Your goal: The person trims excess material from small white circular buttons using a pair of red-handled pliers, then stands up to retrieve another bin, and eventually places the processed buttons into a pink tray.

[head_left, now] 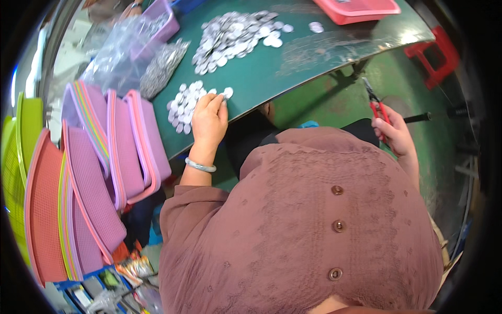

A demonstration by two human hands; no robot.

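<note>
My left hand [210, 119] rests at the near edge of the green table, fingers drawn together and fingertips down at a small pile of pale round discs [183, 104]. One disc [228, 92] lies right by its fingertips; whether the fingers pinch one is too small to tell. Out to the right, beyond the table's edge, my right hand [396, 132] is closed around the red handles of a pair of pliers [374, 99]. The metal jaws point up and away from me, apart from the discs.
A larger heap of discs [230, 39] lies farther back on the table [251, 78]. Clear plastic bags [117, 57], one with small grey pieces [163, 68], lie at left. Purple, pink and green baskets [94, 193] are stacked at my left. A pink tray [361, 10] and red stool [436, 57] stand right.
</note>
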